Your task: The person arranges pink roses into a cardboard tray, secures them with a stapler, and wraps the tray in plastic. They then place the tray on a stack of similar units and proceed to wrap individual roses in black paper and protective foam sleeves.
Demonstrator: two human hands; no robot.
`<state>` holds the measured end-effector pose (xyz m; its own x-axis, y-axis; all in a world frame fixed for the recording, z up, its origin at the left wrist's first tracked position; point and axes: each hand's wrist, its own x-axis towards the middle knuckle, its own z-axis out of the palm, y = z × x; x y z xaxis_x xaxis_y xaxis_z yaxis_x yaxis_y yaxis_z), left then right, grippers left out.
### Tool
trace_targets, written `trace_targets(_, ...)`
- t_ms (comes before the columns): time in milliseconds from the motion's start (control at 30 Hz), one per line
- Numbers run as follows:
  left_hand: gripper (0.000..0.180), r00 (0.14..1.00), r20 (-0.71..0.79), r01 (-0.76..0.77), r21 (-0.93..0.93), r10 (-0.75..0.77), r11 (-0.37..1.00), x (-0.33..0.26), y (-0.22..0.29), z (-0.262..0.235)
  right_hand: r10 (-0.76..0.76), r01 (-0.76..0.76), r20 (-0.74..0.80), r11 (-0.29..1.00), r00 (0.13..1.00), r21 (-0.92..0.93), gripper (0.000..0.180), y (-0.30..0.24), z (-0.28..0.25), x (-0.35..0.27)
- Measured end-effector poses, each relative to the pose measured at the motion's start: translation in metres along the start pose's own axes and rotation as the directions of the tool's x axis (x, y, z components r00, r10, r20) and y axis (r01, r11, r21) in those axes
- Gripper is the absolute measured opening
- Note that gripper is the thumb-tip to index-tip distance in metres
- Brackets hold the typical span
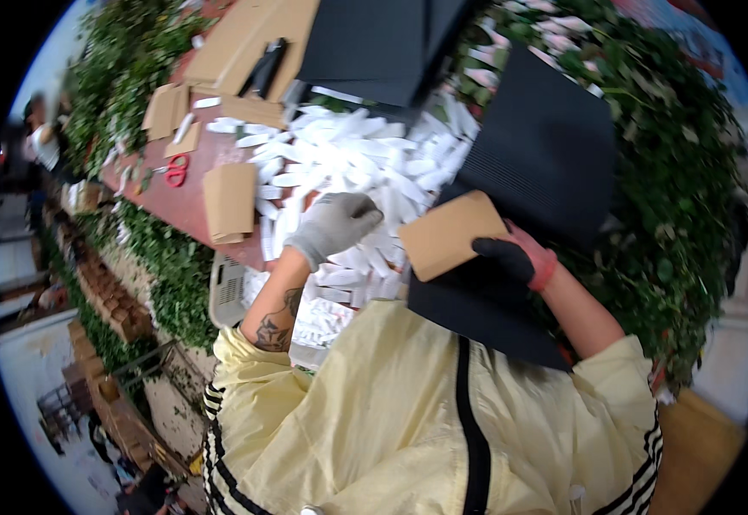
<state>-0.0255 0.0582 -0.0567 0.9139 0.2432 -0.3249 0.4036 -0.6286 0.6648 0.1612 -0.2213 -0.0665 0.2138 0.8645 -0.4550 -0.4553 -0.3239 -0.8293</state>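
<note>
My left hand (337,224), in a grey glove, reaches down into a heap of small white pieces (352,167) on the red table (187,199); its fingers curl over them and what they hold is hidden. My right hand (513,259), in a black and red glove, grips a brown cardboard sheet (449,233) by its right edge. The sheet is held over a large black corrugated sheet (545,163) that rests against my body.
More black sheets (383,43) and a brown cardboard stack (250,39) lie at the far side. Folded cardboard pieces (230,202), red scissors (176,170) and green leafy stems (674,172) surround the table. A grey crate (226,292) stands below the table edge.
</note>
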Motion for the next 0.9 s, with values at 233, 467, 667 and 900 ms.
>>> trace_targets(233,0.031,0.993,0.115,0.032,-0.161,-0.013,0.986,0.023,0.019,0.047,0.112,-0.125,-0.133,0.988,0.985,-0.092,0.052,-0.029,0.018,-0.016)
trace_targets(467,0.039,0.984,0.169,0.111,-0.373,-0.05,0.921,0.019,0.007,0.059,-0.118,0.132,-0.134,0.987,0.984,0.094,0.051,-0.058,0.031,-0.073)
trace_targets(667,0.043,0.989,0.146,0.068,-0.351,-0.017,0.934,0.026,0.03,0.071,-0.542,0.079,-0.44,0.69,0.716,-0.72,0.053,-0.107,0.044,-0.109)
trace_targets(900,0.039,0.932,0.301,0.021,-0.605,0.204,0.796,0.038,0.029,0.073,-0.579,-0.026,-0.157,0.227,0.8,-0.973,0.058,-0.027,-0.005,-0.085)
